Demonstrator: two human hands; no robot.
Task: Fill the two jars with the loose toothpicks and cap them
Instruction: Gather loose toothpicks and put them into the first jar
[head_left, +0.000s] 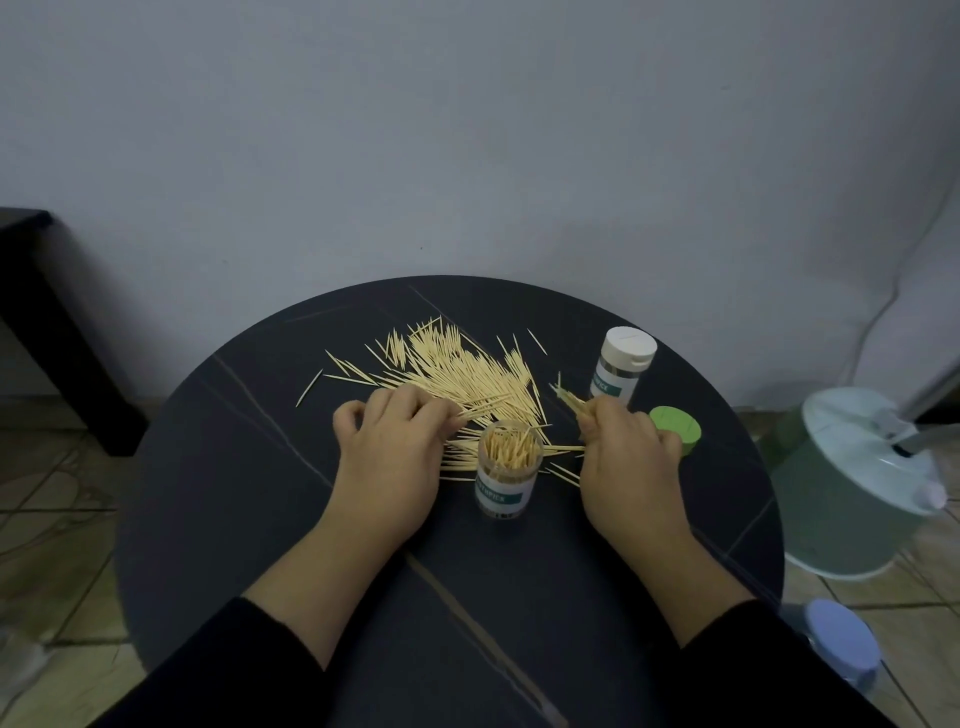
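**Sleeves (234, 665) low, both hands among the toothpicks (457, 364)**

Head view: black sleeves fill the bottom edge, and bare forearms reach from them over a round dark table (234, 493) with pale veins.

The left hand (387, 457) lies knuckles up at the near edge of the toothpicks. Its fingers are curled down and pinch a few sticks, whose tips poke out to the right.

The right hand (628, 467) is closed round a small bundle (569, 397), which sticks up and away from its thumb side.

Between the hands stands the open jar (506, 483), upright and uncapped, crowded with sticks on end. More sticks lie flat on the table around its far side.

Most of the loose toothpicks are spread in a broad fan behind the left hand and the open jar, with a few strays at the left and far edges.

A capped jar (621, 369) with a white top stands beyond the right hand. The green cap (675, 428) sits just right of that hand, partly hidden by its knuckles.

Off the table to the right, a pale green bucket (862, 483) stands on the tiled floor. A cable (883, 306) runs down the wall (467, 130) behind it.
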